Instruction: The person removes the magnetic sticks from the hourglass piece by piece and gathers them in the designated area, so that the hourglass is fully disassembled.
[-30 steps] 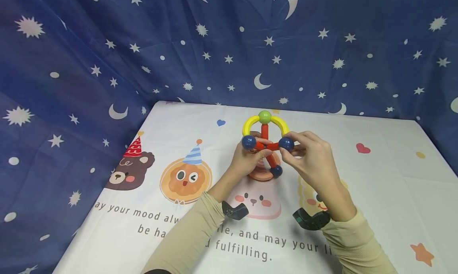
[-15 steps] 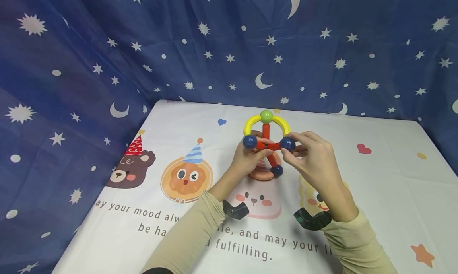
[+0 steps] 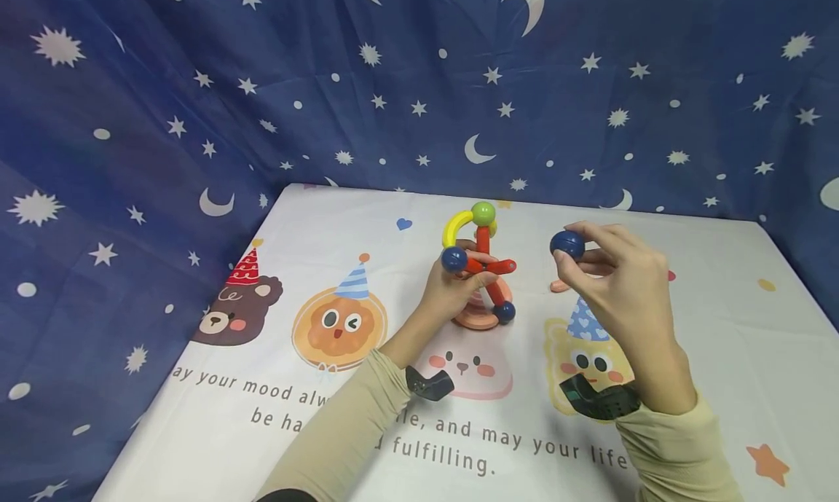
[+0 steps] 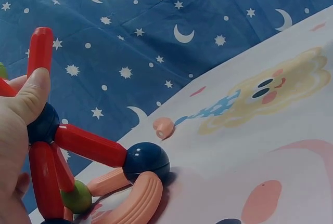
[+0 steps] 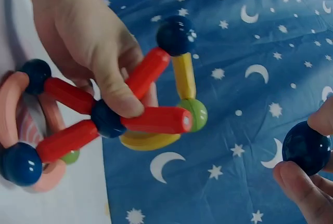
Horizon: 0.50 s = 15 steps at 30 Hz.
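Note:
My left hand [image 3: 452,287] grips a toy frame of rods and balls, its thumb pressed near the central blue ball [image 5: 108,119] where several red rods meet. One red rod [image 5: 158,120] has a bare end. Up top sits a green ball [image 3: 483,213] with a yellow curved rod [image 3: 455,227] running down to another blue ball [image 3: 454,259]. A second yellow curved rod [image 5: 151,141] hangs from the green ball at one end. Lower down, peach curved rods [image 4: 140,200] form the base. My right hand [image 3: 623,283] pinches a loose blue ball [image 3: 567,245] between thumb and fingers, away from the frame.
A short peach piece [image 4: 164,128] lies on the printed white tablecloth [image 3: 721,342], partly behind my right hand in the head view. Behind the table hangs a dark blue curtain [image 3: 393,87] with stars and moons.
My right hand has pulled the blue ball off the red rod's end and moved right and up with it. The right yellow curved rod has swung backward. The left hand has stayed put.

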### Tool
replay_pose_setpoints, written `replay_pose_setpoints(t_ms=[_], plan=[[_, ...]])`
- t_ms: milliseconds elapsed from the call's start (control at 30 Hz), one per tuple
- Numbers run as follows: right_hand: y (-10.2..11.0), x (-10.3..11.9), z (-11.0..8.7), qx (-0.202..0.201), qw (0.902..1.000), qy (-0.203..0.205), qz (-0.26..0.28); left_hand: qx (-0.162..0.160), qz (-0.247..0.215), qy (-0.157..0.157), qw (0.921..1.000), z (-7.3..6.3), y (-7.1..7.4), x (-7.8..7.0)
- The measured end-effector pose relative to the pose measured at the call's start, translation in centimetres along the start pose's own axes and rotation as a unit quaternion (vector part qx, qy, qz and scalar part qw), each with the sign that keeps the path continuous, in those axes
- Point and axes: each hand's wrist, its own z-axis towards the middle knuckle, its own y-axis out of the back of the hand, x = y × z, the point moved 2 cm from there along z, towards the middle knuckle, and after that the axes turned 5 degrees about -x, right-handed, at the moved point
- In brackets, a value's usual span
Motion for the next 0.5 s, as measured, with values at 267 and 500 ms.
replay_pose_setpoints(t_ms=[267, 500], plan=[[0.6, -0.3, 0.1, -0.011, 0.9999, -0.004, -0.003, -0.002, 0.001, -0.01, 0.9999, -0.1, 0.0, 0.2], [0.6, -1.1, 0.3, 0.011, 0.9997, -0.009, -0.021, -0.009, 0.001, -0.027, 0.9996, 0.3, -0.4, 1.3]])
